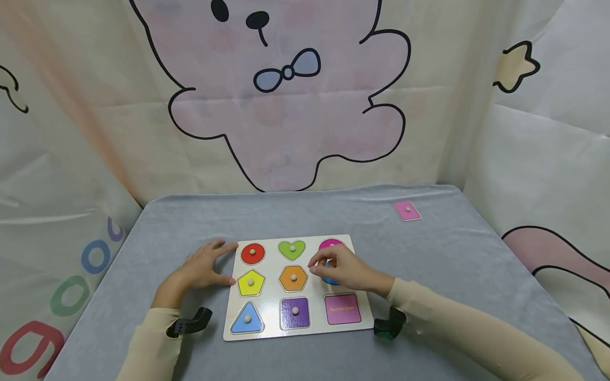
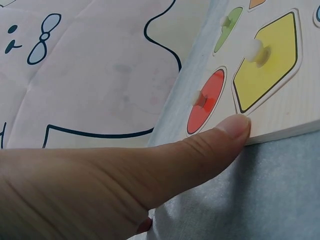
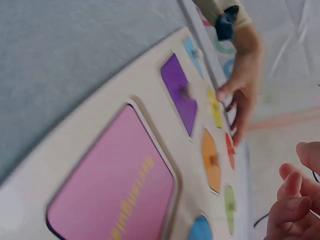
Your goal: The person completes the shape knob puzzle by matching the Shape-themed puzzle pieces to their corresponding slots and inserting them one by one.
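A white wooden knob puzzle board (image 1: 271, 296) lies on the cloth. My left hand (image 1: 202, 267) touches its left edge with thumb and index finger extended; in the left wrist view the thumb (image 2: 200, 155) meets the edge beside the yellow pentagon (image 2: 272, 60). Above the board's right side my right hand (image 1: 348, 267) hovers with loosely bent fingers and nothing between them, partly covering the blue piece (image 1: 331, 281) and the magenta piece (image 1: 330, 243). The bare pink rectangular recess (image 1: 343, 309) shows printed lettering. A pink knobbed rectangle (image 1: 407, 210) lies apart at the back right.
Other knobbed pieces sit in the board: red circle (image 1: 252, 254), green heart (image 1: 291, 250), orange hexagon (image 1: 293, 278), blue triangle (image 1: 247, 318) and purple square (image 1: 295, 313). Grey cloth (image 1: 429, 254) covers the table, and printed curtains (image 1: 305, 121) hang behind it.
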`<state>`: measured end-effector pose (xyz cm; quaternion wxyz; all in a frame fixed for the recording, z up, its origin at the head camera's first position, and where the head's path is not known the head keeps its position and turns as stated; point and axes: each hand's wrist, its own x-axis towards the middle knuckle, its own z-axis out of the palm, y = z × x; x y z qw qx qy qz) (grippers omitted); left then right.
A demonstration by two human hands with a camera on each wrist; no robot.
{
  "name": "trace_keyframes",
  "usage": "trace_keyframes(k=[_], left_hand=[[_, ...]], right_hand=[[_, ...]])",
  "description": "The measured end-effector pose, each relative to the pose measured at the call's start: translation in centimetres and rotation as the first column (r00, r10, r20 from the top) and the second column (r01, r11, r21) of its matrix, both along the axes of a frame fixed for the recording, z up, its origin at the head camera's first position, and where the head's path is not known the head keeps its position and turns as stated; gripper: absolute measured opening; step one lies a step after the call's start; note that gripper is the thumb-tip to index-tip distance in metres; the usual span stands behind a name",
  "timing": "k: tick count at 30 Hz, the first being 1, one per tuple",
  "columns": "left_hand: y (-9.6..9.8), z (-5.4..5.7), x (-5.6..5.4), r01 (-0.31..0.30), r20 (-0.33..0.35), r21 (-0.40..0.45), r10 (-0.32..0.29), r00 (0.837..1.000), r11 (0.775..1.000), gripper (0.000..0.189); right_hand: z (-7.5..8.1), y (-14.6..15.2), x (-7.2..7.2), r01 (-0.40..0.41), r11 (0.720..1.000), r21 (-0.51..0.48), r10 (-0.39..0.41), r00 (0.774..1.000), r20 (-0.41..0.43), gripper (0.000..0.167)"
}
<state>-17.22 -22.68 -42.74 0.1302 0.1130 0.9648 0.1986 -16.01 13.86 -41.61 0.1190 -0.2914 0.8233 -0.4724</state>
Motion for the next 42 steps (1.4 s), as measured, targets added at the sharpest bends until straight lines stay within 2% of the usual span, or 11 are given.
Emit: trace_keyframes(k=[3, 10, 18, 23, 27, 33, 36, 42], left_hand=[[0.1, 0.0, 0.0, -0.001, 0.001, 0.001, 0.001, 1.0, 1.0, 0.095], [0.2, 0.0, 0.1, -0.002, 0.007, 0.001, 0.002, 1.0, 1.0, 0.095], [0.2, -0.2, -0.1, 0.001, -0.003, 0.003, -0.001, 1.0, 1.0, 0.095], [0.2, -0.5, 0.0, 0.005, 0.001, 0.013, -0.005, 1.0, 1.0, 0.095], [-0.1, -0.3, 0.0, 0.004, -0.018, 0.009, -0.004, 1.0, 1.0, 0.095], [-0.1, -0.1, -0.1, 0.012, -0.001, -0.001, -0.012, 1.0, 1.0, 0.096], [0.0, -0.1, -0.2, 0.01, 0.001, 0.001, -0.01, 1.0, 1.0, 0.096], [0.0, -0.1, -0.1, 0.01, -0.007, 0.002, -0.01, 1.0, 1.0, 0.097]], right_hand=[[0.1, 0.7, -0.4, 0.021, 1.0, -0.022, -0.021, 1.0, -0.013, 0.018], [-0.1, 1.8, -1.2, 0.063, 0.998, -0.005, -0.063, 0.998, 0.031, 0.021], [-0.4, 3.4, -2.4, 0.14, 0.99, 0.028, -0.139, 0.99, -0.007, 0.02], [0.2, 4.3, -3.5, 0.195, 0.981, 0.02, -0.195, 0.981, 0.01, 0.023], [0.6, 4.8, -4.4, 0.237, 0.971, -0.003, -0.237, 0.971, 0.014, 0.028], [0.5, 6.6, -5.5, 0.331, 0.944, 0.0, -0.331, 0.944, 0.02, 0.029], [0.0, 7.8, -6.2, 0.376, 0.927, 0.005, -0.376, 0.927, -0.007, 0.028], [-1.2, 10.2, -7.5, 0.451, 0.892, 0.023, -0.451, 0.893, -0.005, 0.029]])
